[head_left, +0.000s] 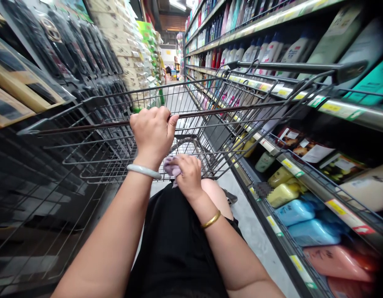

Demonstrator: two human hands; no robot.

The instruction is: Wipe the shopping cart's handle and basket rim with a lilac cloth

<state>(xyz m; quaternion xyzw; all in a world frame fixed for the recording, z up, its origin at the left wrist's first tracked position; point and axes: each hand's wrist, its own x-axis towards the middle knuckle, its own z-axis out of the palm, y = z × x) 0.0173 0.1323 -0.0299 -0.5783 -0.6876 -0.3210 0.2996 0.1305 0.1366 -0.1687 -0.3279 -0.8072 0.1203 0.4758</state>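
Observation:
My left hand (pixel 152 130) is wrapped round the dark rail (pixel 216 111) along the near top of a wire shopping cart (pixel 116 153). A pale bangle (pixel 143 170) circles that wrist. Lower and to the right, my right hand (pixel 189 174) is closed on a crumpled lilac cloth (pixel 172 165) in front of the cart's near side. On the right wrist sits a gold bangle (pixel 210 219). Part of the cloth is hidden under the fingers.
Shelves with several bottles (pixel 290 192) run close along the cart's right side. A black handle bar (pixel 303 66) crosses in front of them. Packaged goods hang on a rack (pixel 101 54) at left. Ahead, the aisle floor (pixel 175 97) leads toward a distant person (pixel 177 66).

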